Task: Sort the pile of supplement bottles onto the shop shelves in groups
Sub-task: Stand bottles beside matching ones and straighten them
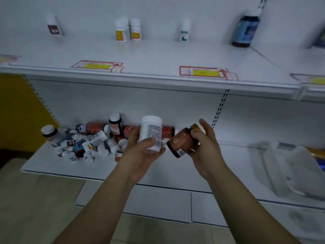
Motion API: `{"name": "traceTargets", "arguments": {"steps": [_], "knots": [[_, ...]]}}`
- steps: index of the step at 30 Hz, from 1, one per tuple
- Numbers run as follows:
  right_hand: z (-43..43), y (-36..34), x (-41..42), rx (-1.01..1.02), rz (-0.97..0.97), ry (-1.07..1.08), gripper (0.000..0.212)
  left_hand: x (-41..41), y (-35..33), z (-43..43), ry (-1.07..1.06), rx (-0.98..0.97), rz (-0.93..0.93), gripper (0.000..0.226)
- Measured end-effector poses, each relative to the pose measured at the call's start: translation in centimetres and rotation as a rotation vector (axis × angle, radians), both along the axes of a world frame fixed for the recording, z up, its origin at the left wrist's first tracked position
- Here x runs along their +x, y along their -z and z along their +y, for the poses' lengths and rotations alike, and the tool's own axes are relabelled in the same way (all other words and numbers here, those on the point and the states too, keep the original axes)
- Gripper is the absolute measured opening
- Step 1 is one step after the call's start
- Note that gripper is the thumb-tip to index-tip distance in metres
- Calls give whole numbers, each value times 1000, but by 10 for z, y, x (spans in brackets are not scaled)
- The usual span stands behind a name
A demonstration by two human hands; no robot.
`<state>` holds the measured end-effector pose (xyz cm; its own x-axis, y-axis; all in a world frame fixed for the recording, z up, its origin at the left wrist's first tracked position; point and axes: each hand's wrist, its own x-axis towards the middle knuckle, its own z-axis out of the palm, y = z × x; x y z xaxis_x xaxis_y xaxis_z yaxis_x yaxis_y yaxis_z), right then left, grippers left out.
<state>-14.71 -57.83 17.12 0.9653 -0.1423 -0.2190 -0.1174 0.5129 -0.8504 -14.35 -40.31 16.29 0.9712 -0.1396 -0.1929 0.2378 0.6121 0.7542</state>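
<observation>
Currently: left hand [140, 155] is wrapped round a white bottle [151, 131], roughly upright, with its small-print label and barcode facing the camera. Right hand [206, 147] is clamped on a brown bottle [182, 140] with an orange-brown label. It is tilted, base down-left, cap end in the fingers. Both are held in front of the lower shelf [175, 168], just right of the pile [91, 140] of mixed white, red-brown and dark bottles, mostly on their sides. Upper shelf [158, 55] has standing groups, well apart: dark-red-label bottle [53, 26], yellow-label pair [121, 32], green-label bottle [184, 32], large blue-label bottle [246, 31].
</observation>
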Motion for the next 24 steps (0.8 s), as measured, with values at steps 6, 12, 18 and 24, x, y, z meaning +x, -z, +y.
{"name": "traceTargets", "arguments": {"steps": [6, 12, 18, 24], "knots": [[-38, -20, -36, 296, 49, 241, 24, -3, -20, -49, 259, 183, -120, 60], [-85, -35, -107, 130, 16, 580, 7, -29, -33, -123, 661, 41, -76, 48], [-137, -50, -191, 63, -8, 837, 25, -86, -47, -188, 939, 41, -147, 64], [-198, -64, -267, 46, -60, 962, 40, -147, -66, -265, 1075, 94, -289, 69]]}}
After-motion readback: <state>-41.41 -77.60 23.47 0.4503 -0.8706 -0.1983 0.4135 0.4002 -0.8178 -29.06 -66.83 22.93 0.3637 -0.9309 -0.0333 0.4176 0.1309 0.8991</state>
